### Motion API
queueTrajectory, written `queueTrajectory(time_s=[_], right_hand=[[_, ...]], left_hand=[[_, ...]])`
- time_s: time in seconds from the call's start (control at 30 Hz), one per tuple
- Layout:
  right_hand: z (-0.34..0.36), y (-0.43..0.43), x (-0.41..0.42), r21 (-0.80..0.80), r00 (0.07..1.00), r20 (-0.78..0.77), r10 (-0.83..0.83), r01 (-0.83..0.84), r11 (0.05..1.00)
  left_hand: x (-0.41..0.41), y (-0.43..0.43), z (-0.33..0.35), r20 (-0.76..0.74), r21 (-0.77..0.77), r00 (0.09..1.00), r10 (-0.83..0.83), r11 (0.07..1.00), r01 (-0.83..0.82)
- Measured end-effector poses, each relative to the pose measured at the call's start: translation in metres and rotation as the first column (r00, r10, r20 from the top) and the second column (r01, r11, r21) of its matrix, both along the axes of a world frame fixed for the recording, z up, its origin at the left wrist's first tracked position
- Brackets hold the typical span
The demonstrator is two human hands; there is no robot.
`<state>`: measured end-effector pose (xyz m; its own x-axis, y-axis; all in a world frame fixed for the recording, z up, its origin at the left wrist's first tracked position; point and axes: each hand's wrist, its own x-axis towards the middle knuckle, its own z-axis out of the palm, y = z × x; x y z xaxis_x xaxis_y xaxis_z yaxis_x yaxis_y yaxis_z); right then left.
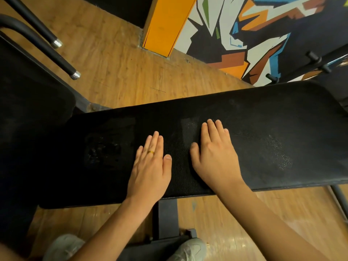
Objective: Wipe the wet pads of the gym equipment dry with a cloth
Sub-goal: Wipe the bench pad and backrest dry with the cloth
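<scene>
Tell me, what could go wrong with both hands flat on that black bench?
1. No cloth is in view. The bare left hand and right hand lie flat on the bench pad, so they may just smear water around.
2. A wet patch to the left and droplets to the right sit outside the hands and could get missed.
3. Leaning on a damp pad, the palms might slip.
</scene>
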<state>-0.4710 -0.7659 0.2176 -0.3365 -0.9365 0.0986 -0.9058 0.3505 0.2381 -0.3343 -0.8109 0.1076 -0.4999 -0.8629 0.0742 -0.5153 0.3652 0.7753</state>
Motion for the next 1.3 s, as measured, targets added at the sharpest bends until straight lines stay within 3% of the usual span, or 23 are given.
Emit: queueTrajectory(time_s=[0.17,0.4,0.63,1.04,1.3], right_hand=[[-0.002,-0.012,-0.009,0.073,0.994,-0.087,0.070,-0.063,0.995],[0.011,-0.046,-0.030,0.132,0.981,0.004,0.196,-0.195,0.972],[0.007,0.015,-0.013,0.139,0.969,0.004,0.249,-0.247,0.959],[0.007,-0.068,-0.025,0.142,0.988,0.053,0.143,-0.150,0.978],[-0.004,0.028,0.016,0.109,0.987,0.052,0.152,-0.157,0.981]], left_hand=[[-0.001,-0.001,0.000,-0.001,-0.002,1.000,0.008,1.000,-0.008],[0.001,-0.001,-0.001,-0.012,-0.011,1.000,-0.003,1.000,0.003],[0.000,0.000,-0.001,-0.013,-0.016,1.000,0.004,1.000,-0.004],[0.000,-0.002,-0.001,-0.012,-0.010,1.000,-0.001,1.000,0.001],[0.001,-0.001,0.002,-0.031,0.004,1.000,0.006,1.000,-0.006]])
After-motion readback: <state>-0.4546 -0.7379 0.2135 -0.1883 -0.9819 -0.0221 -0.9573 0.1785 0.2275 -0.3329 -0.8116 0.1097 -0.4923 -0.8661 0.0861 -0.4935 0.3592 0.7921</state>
